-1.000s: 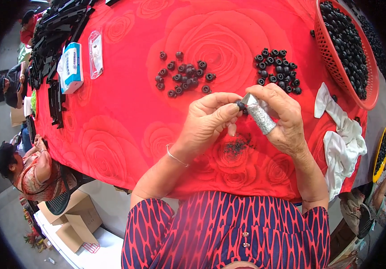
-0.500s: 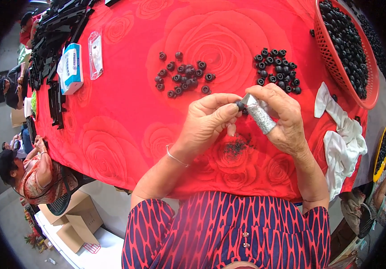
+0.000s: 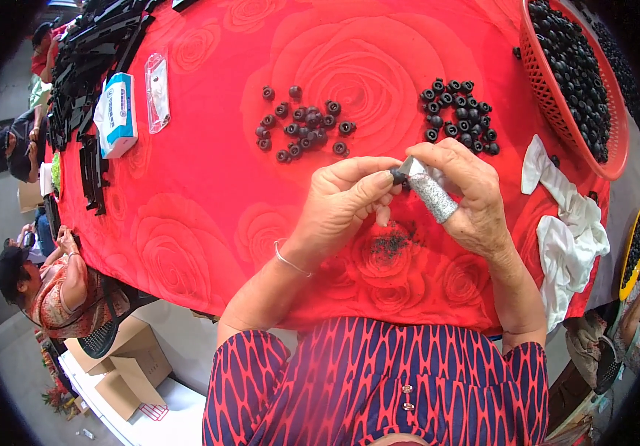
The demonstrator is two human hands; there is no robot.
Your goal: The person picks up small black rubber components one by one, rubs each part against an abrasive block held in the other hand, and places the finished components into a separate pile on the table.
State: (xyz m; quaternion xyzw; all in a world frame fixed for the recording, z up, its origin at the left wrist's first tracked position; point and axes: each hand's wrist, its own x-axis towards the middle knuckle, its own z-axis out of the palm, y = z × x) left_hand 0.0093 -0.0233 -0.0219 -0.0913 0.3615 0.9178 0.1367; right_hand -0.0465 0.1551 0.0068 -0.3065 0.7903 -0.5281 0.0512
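A small black part is being pinched by the left grip, its thumb and forefinger closed upon it above the surface. A pointed metallic tool is being clamped by the right grip, between the forefinger and a thumb covered by a speckled silvery wrap; the tool's tip is being held close to the part. Dark crumbs are being borne by the red, rose-printed surface. Beyond, similar parts are being displayed in a left cluster and a right cluster. Further right, more are being contained by a red basket near a white cloth.
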